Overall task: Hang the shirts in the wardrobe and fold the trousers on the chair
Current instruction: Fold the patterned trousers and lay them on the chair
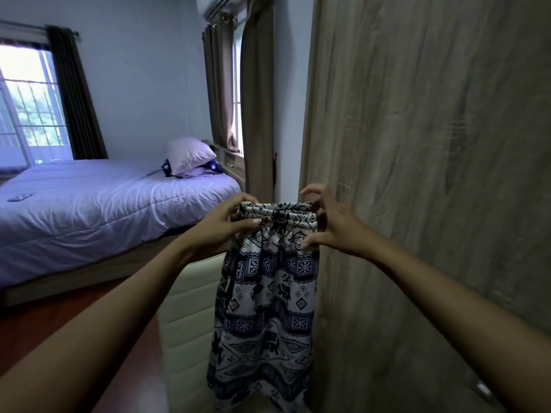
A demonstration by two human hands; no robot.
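1. Trousers, patterned in black and white, hang by the waistband just beside the wardrobe, whose wood-grain panel fills the right side of the view.
2. Bed with a pale cover stands at the left, well apart from the garment, near a window.
3. White padded chair sits below and behind the hanging legs; whether the cloth touches it cannot be told.
4. Pillow lies at the head of the bed.
5. Left hand grips the waistband's left end, fingers curled round it, thumb across the front.
6. Right hand pinches the right end between thumb and lower fingers; its forefinger lifts free above.
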